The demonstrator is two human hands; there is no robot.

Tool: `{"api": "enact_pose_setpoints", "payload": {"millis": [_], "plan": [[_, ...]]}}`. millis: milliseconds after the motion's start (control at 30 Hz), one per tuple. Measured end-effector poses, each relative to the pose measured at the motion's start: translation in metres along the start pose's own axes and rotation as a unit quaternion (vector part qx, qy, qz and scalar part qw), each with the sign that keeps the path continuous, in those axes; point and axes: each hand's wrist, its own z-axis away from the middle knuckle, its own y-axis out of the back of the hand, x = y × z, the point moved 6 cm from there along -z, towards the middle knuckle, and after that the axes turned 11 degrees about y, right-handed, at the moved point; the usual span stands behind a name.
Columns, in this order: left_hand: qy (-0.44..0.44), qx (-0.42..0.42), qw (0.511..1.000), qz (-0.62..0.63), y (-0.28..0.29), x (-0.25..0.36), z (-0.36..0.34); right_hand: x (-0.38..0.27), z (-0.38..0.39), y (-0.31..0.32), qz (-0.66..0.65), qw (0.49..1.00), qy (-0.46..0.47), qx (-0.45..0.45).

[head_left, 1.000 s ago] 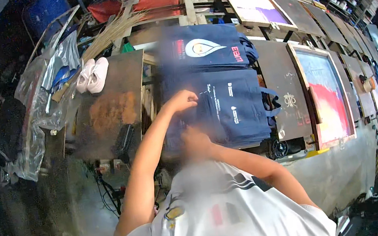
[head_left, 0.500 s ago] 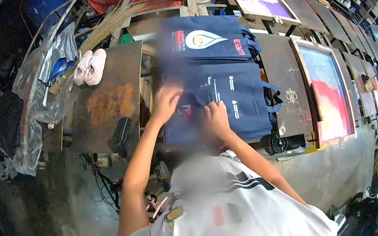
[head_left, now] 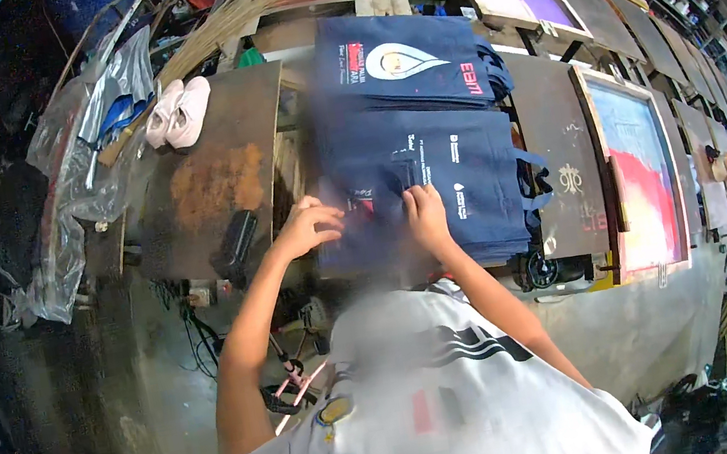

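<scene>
Two stacks of navy fabric tote bags lie flat ahead of me, printed in white and red. My right hand (head_left: 427, 216) is over the near stack's top tote bag (head_left: 470, 169), fingertips bunched together on its cloth beside a small dark rectangular patch (head_left: 405, 169). What exactly sits between those fingertips is hard to see. My left hand (head_left: 309, 227) is at the left edge of the same bag, its fingers curved and apart, with nothing visible in them. The far tote bag stack (head_left: 447, 37) lies just beyond. A blurred band covers the bags' left part.
To the left a brown board (head_left: 244, 102) holds pale pink shoes (head_left: 180, 115) and a black case (head_left: 236, 240). Crumpled clear plastic (head_left: 73, 234) lies farther left. On the right stand framed printing screens (head_left: 635, 169) and dark boards (head_left: 552, 135). Bag handles (head_left: 534, 182) stick out rightward.
My left hand has drawn back toward me and slightly left, its fingers opening off the bag. The right hand stays at nearly the same place on the cloth. The view has shifted a little.
</scene>
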Motion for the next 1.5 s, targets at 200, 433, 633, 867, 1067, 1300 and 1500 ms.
{"api": "enact_pose_setpoints", "payload": {"millis": [200, 433, 633, 867, 1067, 1300, 1500], "plan": [[-0.092, 0.079, 0.992, -0.016, 0.031, 0.075, -0.067, -0.002, 0.0, 0.004, 0.002, 1.0, -0.01, 0.012], [0.009, -0.075, 0.997, -0.019, -0.019, 0.031, -0.143, -0.045, -0.001, 0.023, 0.02, 0.994, 0.086, 0.072], [-0.004, -0.108, 0.994, -0.017, -0.022, 0.038, -0.152, -0.103, 0.026, -0.033, 0.091, 0.949, 0.136, -0.269], [-0.012, -0.06, 0.998, 0.019, -0.014, 0.041, -0.147, -0.089, 0.028, -0.048, 0.105, 0.927, 0.101, -0.346], [0.015, -0.081, 0.996, 0.026, -0.011, 0.036, -0.144, -0.097, 0.007, -0.02, 0.191, 0.935, 0.162, -0.251], [0.023, -0.013, 0.941, 0.338, 0.055, 0.026, -0.081, -0.007, 0.0, -0.007, 0.137, 0.988, 0.07, -0.024], [-0.057, -0.055, 0.997, -0.021, -0.003, 0.008, 0.012, -0.004, -0.006, 0.008, -0.034, 0.999, -0.018, -0.019]]}}
